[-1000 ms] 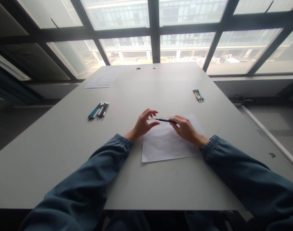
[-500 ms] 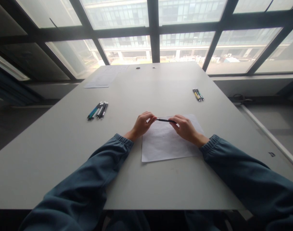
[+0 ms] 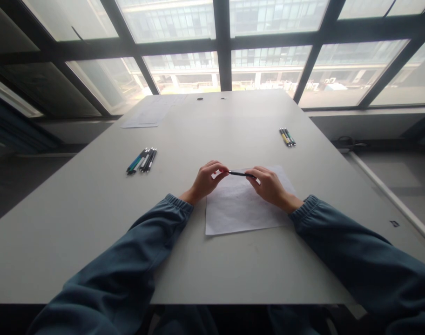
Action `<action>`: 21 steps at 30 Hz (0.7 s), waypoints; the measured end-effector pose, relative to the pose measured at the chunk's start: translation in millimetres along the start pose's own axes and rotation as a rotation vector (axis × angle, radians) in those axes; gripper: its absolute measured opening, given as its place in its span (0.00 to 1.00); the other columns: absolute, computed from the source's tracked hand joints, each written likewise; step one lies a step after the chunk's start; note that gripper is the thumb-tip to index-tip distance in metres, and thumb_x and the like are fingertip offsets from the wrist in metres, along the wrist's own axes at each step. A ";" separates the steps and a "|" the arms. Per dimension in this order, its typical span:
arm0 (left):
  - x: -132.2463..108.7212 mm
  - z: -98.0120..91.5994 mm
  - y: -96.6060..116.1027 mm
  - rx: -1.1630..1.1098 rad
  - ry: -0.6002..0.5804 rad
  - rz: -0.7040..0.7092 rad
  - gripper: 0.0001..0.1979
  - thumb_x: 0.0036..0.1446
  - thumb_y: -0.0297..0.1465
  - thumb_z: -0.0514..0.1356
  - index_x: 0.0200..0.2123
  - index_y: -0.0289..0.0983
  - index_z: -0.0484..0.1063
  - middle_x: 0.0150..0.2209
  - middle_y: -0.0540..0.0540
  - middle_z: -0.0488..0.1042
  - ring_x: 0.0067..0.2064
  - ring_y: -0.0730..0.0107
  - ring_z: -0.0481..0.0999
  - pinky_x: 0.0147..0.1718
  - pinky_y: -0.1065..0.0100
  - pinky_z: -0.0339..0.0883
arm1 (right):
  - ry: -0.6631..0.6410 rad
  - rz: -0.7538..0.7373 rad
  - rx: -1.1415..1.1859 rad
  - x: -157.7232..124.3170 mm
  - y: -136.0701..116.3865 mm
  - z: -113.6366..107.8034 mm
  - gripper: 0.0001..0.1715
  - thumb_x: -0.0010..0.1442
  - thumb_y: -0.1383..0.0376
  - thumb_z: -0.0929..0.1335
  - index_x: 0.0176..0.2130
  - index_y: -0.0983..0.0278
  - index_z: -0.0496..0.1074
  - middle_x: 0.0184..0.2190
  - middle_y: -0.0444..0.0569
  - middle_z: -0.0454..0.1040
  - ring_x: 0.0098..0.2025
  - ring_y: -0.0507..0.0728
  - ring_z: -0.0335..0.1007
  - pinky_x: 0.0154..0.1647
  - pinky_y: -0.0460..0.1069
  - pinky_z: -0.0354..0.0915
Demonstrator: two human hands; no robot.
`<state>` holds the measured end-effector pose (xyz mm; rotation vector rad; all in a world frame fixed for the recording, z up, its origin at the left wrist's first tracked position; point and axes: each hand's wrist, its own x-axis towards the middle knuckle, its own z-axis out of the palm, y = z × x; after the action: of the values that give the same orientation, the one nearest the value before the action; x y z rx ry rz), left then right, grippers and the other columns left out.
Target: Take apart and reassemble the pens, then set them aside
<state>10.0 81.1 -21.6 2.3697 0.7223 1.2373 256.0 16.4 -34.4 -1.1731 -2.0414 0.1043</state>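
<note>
Window wall [image 3: 225, 60] beyond the sheet, dark frames, bright daylight, a building outside. White table [image 3: 76, 218] under the sheet, stretching well past it on its far side. Blue-grey sleeves, left [image 3: 135, 256] and right [image 3: 352, 251], gathered at the cuffs, reach in from either near side of the sheet. The sheet of paper [image 3: 243, 209] itself: white, slightly askew. More papers [image 3: 144, 115] lie flat, well beyond it and to its left.

Right hand [image 3: 268, 186] over the sheet's right part, thumb and fingers closed around one end of a pen. Left hand [image 3: 207, 179] at the sheet's left edge, thumb and fingertips pinched at the other end.

Pen cluster [image 3: 142, 160] left of the sheet, dark with blue and white parts. Smaller pen group [image 3: 287, 137] beyond the sheet, rightward; yellow and green show. Dark pen [image 3: 237, 173]: nearly level above the sheet's far part, spanning both hands.
</note>
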 end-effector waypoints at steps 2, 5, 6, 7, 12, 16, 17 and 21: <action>0.0 -0.2 0.3 -0.007 -0.003 0.010 0.07 0.65 0.36 0.63 0.37 0.38 0.77 0.36 0.45 0.78 0.38 0.69 0.75 0.33 0.68 0.69 | -0.001 -0.003 -0.002 0.0 0.3 0.1 0.09 0.68 0.67 0.66 0.45 0.61 0.77 0.37 0.51 0.78 0.38 0.58 0.73 0.40 0.51 0.66; -0.2 0.1 0.2 -0.012 -0.008 0.016 0.08 0.64 0.37 0.64 0.40 0.38 0.77 0.38 0.45 0.78 0.38 0.69 0.76 0.33 0.68 0.69 | 0.000 -0.006 0.002 0.1 0.1 0.2 0.10 0.69 0.66 0.65 0.45 0.62 0.77 0.37 0.51 0.78 0.38 0.59 0.73 0.41 0.52 0.66; -0.3 0.3 0.1 -0.014 -0.010 0.015 0.10 0.63 0.38 0.65 0.43 0.39 0.76 0.39 0.44 0.78 0.38 0.69 0.76 0.33 0.68 0.69 | 0.002 -0.006 0.006 0.1 0.0 0.3 0.10 0.69 0.66 0.65 0.45 0.62 0.77 0.38 0.52 0.78 0.38 0.59 0.73 0.41 0.52 0.67; -0.4 0.5 0.0 -0.016 -0.013 0.012 0.13 0.61 0.39 0.66 0.45 0.39 0.76 0.39 0.44 0.78 0.38 0.69 0.76 0.34 0.68 0.69 | 0.005 -0.006 0.010 0.1 -0.2 0.3 0.10 0.69 0.66 0.65 0.46 0.62 0.77 0.38 0.52 0.78 0.38 0.59 0.73 0.41 0.52 0.67; -0.2 0.5 0.2 0.010 -0.007 -0.081 0.15 0.66 0.43 0.60 0.47 0.39 0.75 0.37 0.46 0.77 0.38 0.68 0.75 0.34 0.68 0.67 | 0.007 -0.006 0.008 0.1 -0.5 0.1 0.10 0.69 0.66 0.65 0.46 0.62 0.77 0.38 0.51 0.78 0.38 0.58 0.73 0.41 0.51 0.66; -0.3 -0.6 -0.1 0.046 -0.042 -0.099 0.21 0.71 0.43 0.51 0.34 0.37 0.75 0.34 0.45 0.77 0.39 0.66 0.75 0.39 0.65 0.67 | 0.003 -0.009 0.011 0.2 -0.7 -0.1 0.10 0.69 0.66 0.65 0.46 0.61 0.77 0.37 0.51 0.78 0.38 0.58 0.72 0.41 0.51 0.66; -0.5 -0.8 -0.4 0.054 -0.056 -0.095 0.22 0.72 0.43 0.50 0.32 0.37 0.74 0.33 0.45 0.77 0.39 0.66 0.75 0.41 0.64 0.67 | 0.002 -0.008 0.010 0.2 -1.0 -0.2 0.10 0.69 0.66 0.65 0.46 0.61 0.77 0.37 0.51 0.78 0.38 0.58 0.72 0.41 0.51 0.66; -0.9 -1.4 -1.1 0.085 -0.075 -0.104 0.23 0.71 0.43 0.51 0.28 0.37 0.73 0.28 0.47 0.74 0.34 0.67 0.73 0.38 0.65 0.66 | -0.001 -0.010 0.005 0.3 -2.1 -0.7 0.10 0.69 0.66 0.65 0.45 0.61 0.77 0.37 0.51 0.78 0.38 0.58 0.72 0.41 0.51 0.66</action>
<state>8.1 81.6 -22.0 2.3989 0.8778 1.0896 254.9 15.1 -32.8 -1.1594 -2.0469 0.1052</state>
